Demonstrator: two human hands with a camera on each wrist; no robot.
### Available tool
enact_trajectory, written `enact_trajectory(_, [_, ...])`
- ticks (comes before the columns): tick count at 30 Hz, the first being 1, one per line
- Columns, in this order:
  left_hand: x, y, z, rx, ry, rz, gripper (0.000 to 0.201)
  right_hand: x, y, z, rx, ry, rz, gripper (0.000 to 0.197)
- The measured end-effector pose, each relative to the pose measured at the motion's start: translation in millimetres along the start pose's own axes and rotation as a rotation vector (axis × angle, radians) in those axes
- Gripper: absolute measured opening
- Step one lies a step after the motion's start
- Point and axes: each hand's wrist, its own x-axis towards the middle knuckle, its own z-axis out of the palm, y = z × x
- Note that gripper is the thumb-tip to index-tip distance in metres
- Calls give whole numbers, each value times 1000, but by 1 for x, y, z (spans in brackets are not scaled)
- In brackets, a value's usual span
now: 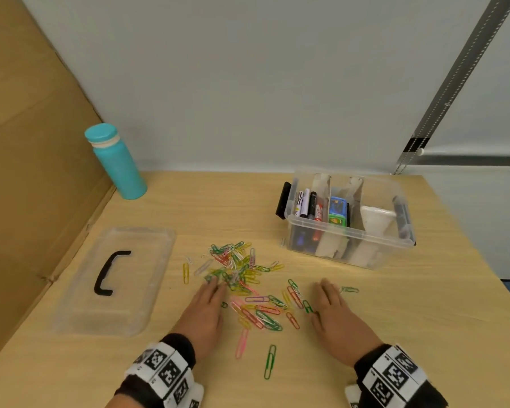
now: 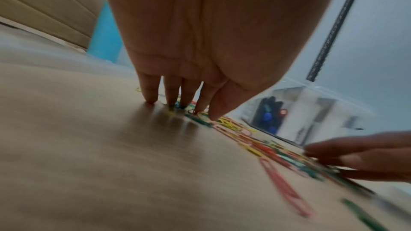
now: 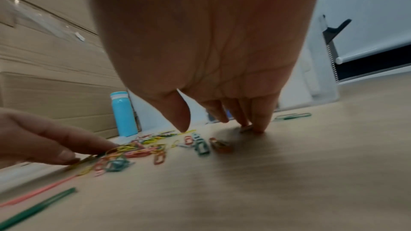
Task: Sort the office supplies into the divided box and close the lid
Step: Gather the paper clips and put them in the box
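A scatter of coloured paper clips lies in the middle of the wooden table. My left hand lies flat at the pile's left side, straight fingertips touching the clips. My right hand lies flat at the right side, fingertips on the table beside loose clips. Neither hand holds anything. The clear divided box stands open at the back right with markers and a blue-green item in its compartments. Its clear lid with a black handle lies flat at the left.
A teal bottle stands at the back left beside a cardboard wall. A lone green clip and a pink one lie near the front edge. Another green clip lies right of my right hand.
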Motion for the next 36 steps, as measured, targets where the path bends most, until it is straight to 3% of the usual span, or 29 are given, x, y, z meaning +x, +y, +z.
enact_trajectory(2, [-7,6,0,-17,-20,58,60,-2,-9,-2,40,16,-100,53])
enact_trajectory(5, [-4,4,-13,-70,53,84,56,5,-17,-11,65,149,-163,43])
enact_trajectory(8, [11,-13,-31,-75,142,4,55,17,-12,-18,8,230,2,49])
enact_trajectory(11, [26,-32,-37,-49,50,-118,60,19,-6,-16,14,83,182,65])
enact_trajectory(14, [26,-32,-24,-54,-28,-119,62,8,-15,-3,13,-32,87,64])
enact_trajectory(17, [12,-18,-6,-38,-81,4,67,2,-25,-14,105,-101,-13,56])
enact_trajectory(19, [6,-11,-3,-57,-88,42,67,13,-32,-30,109,-61,-50,49])
enact_trajectory(22, [20,-6,-18,-67,26,34,70,48,-50,-45,19,6,-105,48])
enact_trajectory(25, [56,-6,-43,5,85,-17,73,93,-67,-36,-78,-67,-92,62])
enact_trajectory(27, [80,-9,-53,35,0,-48,72,113,-76,-26,-135,-94,-27,72])
enact_trajectory(30, [96,-11,-53,65,-168,-45,69,118,-79,-13,-201,-89,4,71])
enact_trajectory(36, [61,1,-25,105,-199,93,65,65,-57,-16,-34,-138,-270,65])
